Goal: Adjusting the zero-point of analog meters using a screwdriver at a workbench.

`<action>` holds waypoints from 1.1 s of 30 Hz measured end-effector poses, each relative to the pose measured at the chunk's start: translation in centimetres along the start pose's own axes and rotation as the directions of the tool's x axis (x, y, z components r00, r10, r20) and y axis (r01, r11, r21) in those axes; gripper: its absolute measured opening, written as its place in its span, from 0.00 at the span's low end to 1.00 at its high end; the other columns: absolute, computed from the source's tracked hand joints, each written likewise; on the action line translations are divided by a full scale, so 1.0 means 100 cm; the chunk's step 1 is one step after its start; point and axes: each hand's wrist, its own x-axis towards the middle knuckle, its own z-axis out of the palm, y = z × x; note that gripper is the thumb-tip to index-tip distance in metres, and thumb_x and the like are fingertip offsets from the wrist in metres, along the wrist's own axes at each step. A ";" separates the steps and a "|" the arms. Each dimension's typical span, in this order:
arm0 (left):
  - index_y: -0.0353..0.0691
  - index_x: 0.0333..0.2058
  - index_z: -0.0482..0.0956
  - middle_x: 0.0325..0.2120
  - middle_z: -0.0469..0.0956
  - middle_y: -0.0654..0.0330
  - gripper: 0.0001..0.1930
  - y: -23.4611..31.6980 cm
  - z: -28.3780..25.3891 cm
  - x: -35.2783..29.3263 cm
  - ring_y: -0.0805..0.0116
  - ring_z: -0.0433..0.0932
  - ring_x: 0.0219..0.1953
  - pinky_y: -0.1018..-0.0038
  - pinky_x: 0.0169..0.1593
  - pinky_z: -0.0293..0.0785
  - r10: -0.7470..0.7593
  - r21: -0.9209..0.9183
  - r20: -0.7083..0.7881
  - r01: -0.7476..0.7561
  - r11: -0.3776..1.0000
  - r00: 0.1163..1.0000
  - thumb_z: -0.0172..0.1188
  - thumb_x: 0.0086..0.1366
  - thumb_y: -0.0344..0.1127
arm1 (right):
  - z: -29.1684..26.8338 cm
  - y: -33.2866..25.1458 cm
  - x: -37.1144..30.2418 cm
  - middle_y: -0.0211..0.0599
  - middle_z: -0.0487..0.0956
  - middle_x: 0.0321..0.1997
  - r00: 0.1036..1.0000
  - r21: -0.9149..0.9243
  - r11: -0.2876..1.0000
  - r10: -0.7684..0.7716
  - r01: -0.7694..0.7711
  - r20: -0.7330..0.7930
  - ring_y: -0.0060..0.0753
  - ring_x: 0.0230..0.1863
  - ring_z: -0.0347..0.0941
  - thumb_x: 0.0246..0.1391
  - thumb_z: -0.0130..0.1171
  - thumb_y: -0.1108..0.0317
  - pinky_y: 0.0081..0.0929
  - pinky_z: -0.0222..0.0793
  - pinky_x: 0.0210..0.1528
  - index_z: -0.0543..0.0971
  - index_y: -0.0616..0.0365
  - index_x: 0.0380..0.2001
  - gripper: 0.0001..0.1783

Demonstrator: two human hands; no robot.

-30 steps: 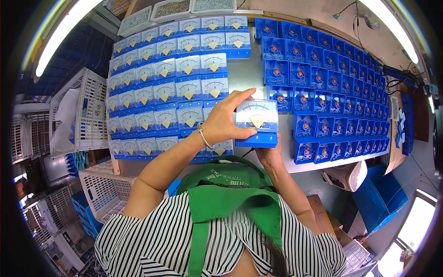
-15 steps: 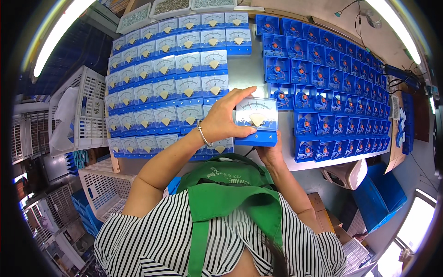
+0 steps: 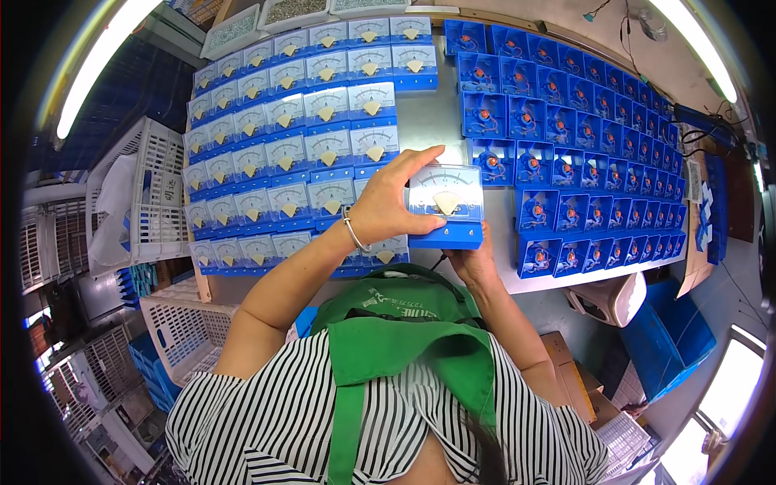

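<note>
A blue panel meter (image 3: pixel 446 236) with a clear front, a dial scale and a cream fan-shaped piece is held up over the bench in front of me. My left hand (image 3: pixel 390 198) grips it from the left, thumb on the lower front and fingers along the top edge. Underneath and at its lower right, my right hand (image 3: pixel 475 263) holds the meter too, most of its fingers hidden behind it. Rows of similar meters (image 3: pixel 284 153) stand to the left. On the right are rows of open blue housings (image 3: pixel 529 166) with wires and small orange-red parts inside.
Trays of small parts (image 3: pixel 295 11) line the back edge of the metal bench (image 3: pixel 428 121). A white plastic crate (image 3: pixel 158 194) stands left of the bench, with another crate (image 3: pixel 190 335) lower down. A pale stool (image 3: pixel 618 303) and a blue bin (image 3: pixel 675 339) are at lower right.
The meter and both hands have shifted very slightly up and left in the picture, along with a small shift of the whole view. The grip looks the same.
</note>
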 end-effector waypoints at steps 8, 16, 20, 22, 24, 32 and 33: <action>0.40 0.60 0.62 0.51 0.70 0.50 0.44 -0.033 0.019 0.003 0.52 0.69 0.53 0.65 0.58 0.64 0.114 0.172 0.050 -0.121 0.978 0.992 0.70 0.43 0.40 | -0.045 -0.021 0.009 0.24 0.74 0.24 0.995 0.034 0.996 0.085 -0.087 0.049 0.12 0.17 0.62 0.59 0.55 0.66 0.15 0.52 0.14 0.75 0.60 0.37 0.08; 0.38 0.57 0.65 0.51 0.68 0.51 0.37 -0.089 0.005 0.039 0.51 0.67 0.54 0.61 0.57 0.64 0.215 0.483 -0.001 -0.188 0.855 0.977 0.67 0.45 0.33 | -0.064 -0.028 0.005 0.40 0.76 0.21 0.868 -0.964 -0.070 -0.421 0.258 0.263 0.36 0.18 0.71 0.46 0.65 0.72 0.30 0.66 0.23 0.77 0.60 0.29 0.07; 0.40 0.58 0.64 0.53 0.67 0.51 0.37 -0.113 -0.024 0.103 0.51 0.66 0.56 0.62 0.59 0.62 0.222 0.637 -0.068 -0.129 0.760 0.973 0.67 0.47 0.33 | -0.070 -0.029 0.016 0.40 0.78 0.26 0.767 -0.941 -0.102 -0.553 0.324 0.324 0.40 0.21 0.72 0.46 0.65 0.72 0.32 0.68 0.25 0.79 0.59 0.33 0.09; 0.41 0.58 0.64 0.54 0.66 0.51 0.37 -0.127 -0.044 0.138 0.51 0.64 0.57 0.60 0.59 0.62 0.232 0.667 -0.075 -0.124 0.735 0.970 0.67 0.47 0.33 | -0.061 -0.037 0.012 0.41 0.78 0.30 0.813 -0.956 0.079 -0.548 0.284 0.196 0.39 0.22 0.73 0.47 0.64 0.73 0.32 0.68 0.26 0.79 0.59 0.37 0.11; 0.42 0.59 0.64 0.55 0.66 0.52 0.38 -0.139 -0.052 0.173 0.51 0.64 0.58 0.57 0.60 0.61 0.227 0.845 -0.157 0.012 0.534 0.961 0.67 0.46 0.34 | -0.058 -0.039 0.011 0.42 0.78 0.30 0.780 -0.942 0.044 -0.574 0.334 0.249 0.37 0.22 0.73 0.48 0.64 0.74 0.30 0.68 0.25 0.79 0.60 0.37 0.11; 0.42 0.56 0.67 0.50 0.68 0.55 0.38 -0.122 -0.066 0.193 0.56 0.67 0.56 0.53 0.60 0.62 0.073 0.829 -0.125 0.064 0.556 0.989 0.69 0.41 0.37 | -0.032 -0.041 0.009 0.40 0.79 0.28 0.841 -0.855 0.290 -0.472 0.431 0.264 0.29 0.20 0.72 0.49 0.61 0.76 0.24 0.67 0.23 0.79 0.62 0.38 0.11; 0.41 0.55 0.68 0.49 0.68 0.54 0.39 -0.104 -0.062 0.179 0.55 0.68 0.54 0.58 0.59 0.64 0.077 0.708 -0.098 0.015 0.706 0.992 0.69 0.41 0.38 | -0.031 -0.039 0.013 0.38 0.80 0.27 0.862 -0.809 0.404 -0.452 0.426 0.228 0.25 0.20 0.71 0.50 0.60 0.75 0.21 0.66 0.22 0.79 0.63 0.38 0.10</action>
